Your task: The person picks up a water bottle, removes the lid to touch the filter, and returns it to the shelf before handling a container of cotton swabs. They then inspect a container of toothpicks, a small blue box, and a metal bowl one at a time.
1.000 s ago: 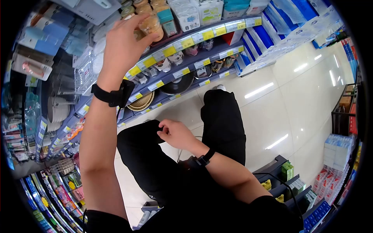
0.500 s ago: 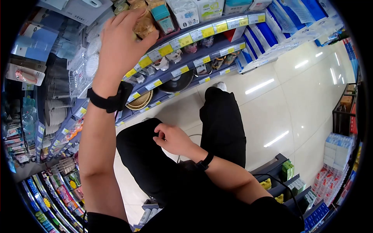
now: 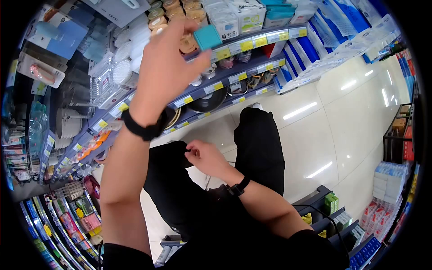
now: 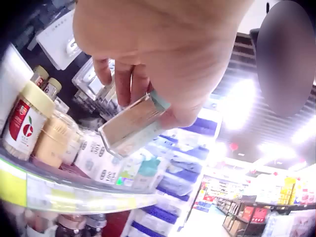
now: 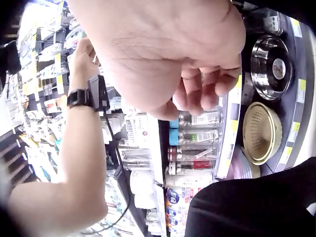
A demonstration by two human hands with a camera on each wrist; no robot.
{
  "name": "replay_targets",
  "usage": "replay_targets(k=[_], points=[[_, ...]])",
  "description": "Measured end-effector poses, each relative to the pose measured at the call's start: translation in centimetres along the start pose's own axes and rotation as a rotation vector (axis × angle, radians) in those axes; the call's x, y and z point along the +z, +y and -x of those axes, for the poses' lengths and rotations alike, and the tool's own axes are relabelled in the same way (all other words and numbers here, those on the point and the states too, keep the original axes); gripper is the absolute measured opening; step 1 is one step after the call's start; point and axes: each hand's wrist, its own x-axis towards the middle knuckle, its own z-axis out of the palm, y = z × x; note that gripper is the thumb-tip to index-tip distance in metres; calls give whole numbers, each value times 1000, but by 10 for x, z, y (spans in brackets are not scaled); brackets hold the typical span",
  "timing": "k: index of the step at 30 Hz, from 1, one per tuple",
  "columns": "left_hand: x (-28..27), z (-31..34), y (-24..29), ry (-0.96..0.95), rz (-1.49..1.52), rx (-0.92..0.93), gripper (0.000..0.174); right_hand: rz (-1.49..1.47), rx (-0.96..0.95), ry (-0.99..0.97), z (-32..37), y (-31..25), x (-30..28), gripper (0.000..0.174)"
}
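Observation:
My left hand (image 3: 168, 67) pinches a small clear box with a teal top (image 3: 207, 37) above the upper shelf's edge. In the left wrist view the clear box (image 4: 132, 126) hangs tilted between thumb and fingers, light brown contents inside. Jars with cream lids (image 4: 38, 98) stand on the shelf beside it. My right hand (image 3: 208, 158) hangs loosely curled over the lap and holds nothing; in the right wrist view its fingers (image 5: 201, 89) are bent.
Price labels (image 3: 246, 44) line the shelf edge. Blue and white packs (image 3: 310, 49) stack at the right end. Lower down are a yellow basket (image 5: 261, 133) and a steel bowl (image 5: 271, 66). Behind, at lower right, stands another shelf unit (image 3: 317, 202).
My left hand has taken hold of the teal-topped box and lifted it off the shelf, moving right and slightly down. My right hand has barely moved.

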Motion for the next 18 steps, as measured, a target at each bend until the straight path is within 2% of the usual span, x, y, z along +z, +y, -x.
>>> replay_targets(k=[2, 3, 5, 6, 7, 8, 9, 11, 12, 13, 14, 18], points=[[-17, 30, 17, -1, 169, -26, 47, -91, -84, 143, 2, 1, -2, 19], [-22, 51, 22, -1, 282, -38, 48, -212, -59, 172, 3, -8, -10, 18], [-25, 107, 40, -5, 840, -277, 52, -213, -111, 354, 22, -18, -33, 17], [-30, 132, 46, -21, 894, -302, 53, -395, -121, 381, 29, -29, -48, 18], [-35, 158, 52, -39, 954, -334, 55, -456, -148, 399, 44, -56, -62, 21], [-43, 182, 53, -125, 843, -305, 60, -430, -275, 395, 57, -74, -69, 28], [-45, 206, 66, -104, 972, -467, 61, -351, -437, 315, 64, -83, -79, 40], [-45, 241, 81, -11, 1141, -543, 60, -125, -565, 132, 80, -106, -83, 51], [-46, 255, 86, 34, 1169, -530, 58, -114, -538, 121, 89, -111, -79, 51], [-48, 268, 90, 44, 1186, -548, 58, -17, -552, 26, 99, -116, -75, 51], [-51, 278, 92, 54, 1142, -493, 58, 81, -580, -72, 104, -123, -71, 52], [-65, 311, 103, 72, 1068, -403, 58, 266, -594, -88, 135, -139, -46, 48]])
